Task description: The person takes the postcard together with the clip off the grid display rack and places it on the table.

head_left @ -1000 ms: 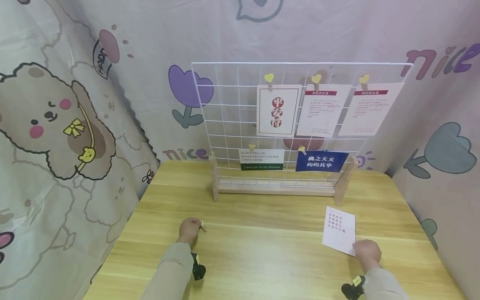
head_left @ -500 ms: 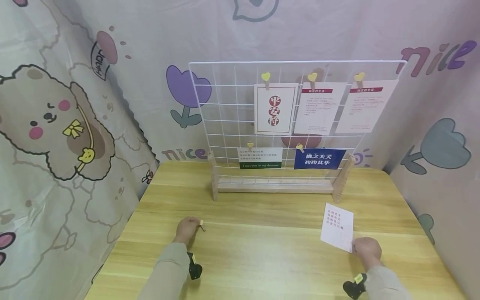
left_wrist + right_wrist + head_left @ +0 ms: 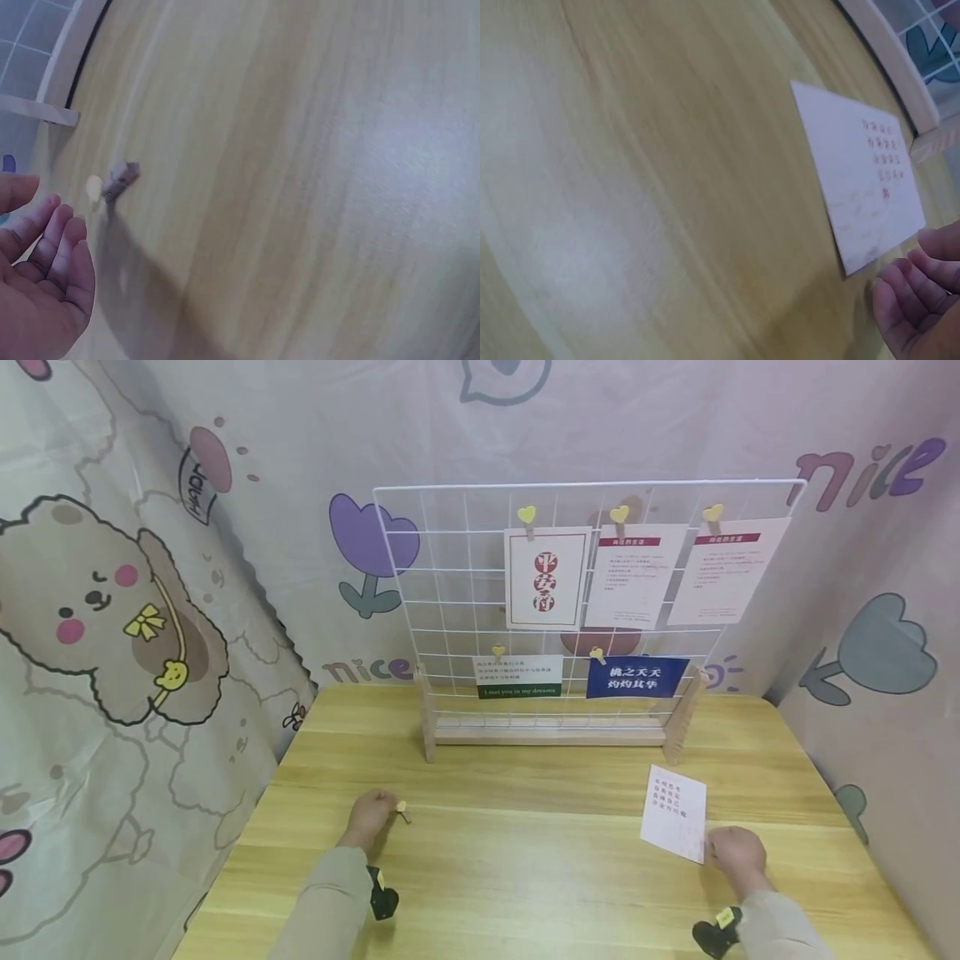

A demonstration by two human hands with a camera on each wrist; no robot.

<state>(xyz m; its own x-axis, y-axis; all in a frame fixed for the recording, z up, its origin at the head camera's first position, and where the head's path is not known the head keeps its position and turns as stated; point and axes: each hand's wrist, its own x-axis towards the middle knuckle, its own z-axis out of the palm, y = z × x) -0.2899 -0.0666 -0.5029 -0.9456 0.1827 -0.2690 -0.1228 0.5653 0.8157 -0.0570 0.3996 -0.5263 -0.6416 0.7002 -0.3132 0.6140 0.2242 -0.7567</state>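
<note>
Left hand (image 3: 369,818): fingers loosely curled, thumb apart from them, nothing gripped; tips just beside a small wooden clip with a yellow heart (image 3: 402,811)
Clip's place: left part of a yellow wood-grained worktop (image 3: 525,860), just right of the fingertips
Right hand (image 3: 738,852): fingers loosely bent with a gap to the thumb, nothing pinched; contact with the card cannot be told
Loose card: white rectangular card with red print (image 3: 674,814), right part of the worktop, its near right corner beside the thumb
Grid rack: white wire rack with wooden feet (image 3: 588,485), standing at the far side
Upper row: white card with large red characters (image 3: 546,581), then two white cards with red heading bands (image 3: 636,577), under yellow-heart clips
Lower row: white-and-green card (image 3: 518,677) left, blue card with white characters (image 3: 637,677) right
</note>
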